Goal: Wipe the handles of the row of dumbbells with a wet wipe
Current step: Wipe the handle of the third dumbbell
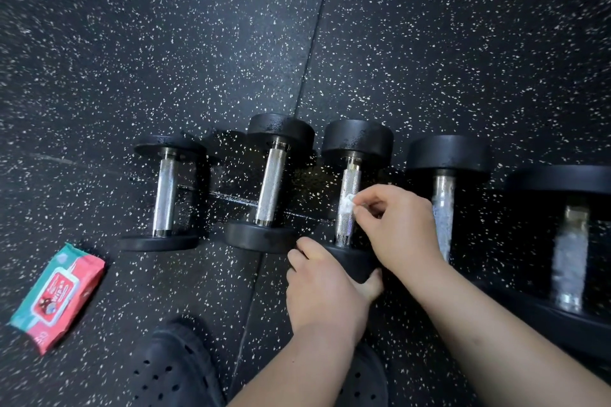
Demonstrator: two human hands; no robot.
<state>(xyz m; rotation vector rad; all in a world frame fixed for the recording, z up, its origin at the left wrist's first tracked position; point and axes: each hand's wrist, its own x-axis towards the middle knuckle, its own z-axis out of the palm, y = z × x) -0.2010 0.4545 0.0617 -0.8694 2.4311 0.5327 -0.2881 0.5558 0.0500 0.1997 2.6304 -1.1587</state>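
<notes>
- Your right hand (401,228) comes in from the lower right, with the forearm slanting up and to the left. Its thumb and forefinger are pinched together on a small white wet wipe (347,205), and the other fingers are curled loosely behind them.
- That pinch holds the wipe against the handle (349,182) of the third dumbbell (358,139) from the left, roughly halfway along the bar.
- Your left hand (322,287) sits below and just left of the right one, back of the hand up. Its fingers curl over the near head (352,263) of the same dumbbell, and the thumb hooks round the head's near right edge.
- The two hands are close together, and the right wrist passes just above the left thumb.
- The gripped dumbbell lies on its side on the speckled floor (231,43). Its long axis runs away from you, with the far end leaning slightly right and the far head beyond your right fingertips.
- Two more dumbbells lie left of your left hand, the nearer one (272,188) just beside it and the outer one (168,195) further off.
- Two larger dumbbells lie on the far side of your right hand and forearm, one close (443,208) and one at the frame's edge (570,258). All four run nearly parallel to the held one.
- A red and teal pack of wipes (58,297) lies flat on the floor, well apart to the left of your left hand, label up and slanted.
- A dark perforated clog (172,370) shows below and left of your left forearm.
</notes>
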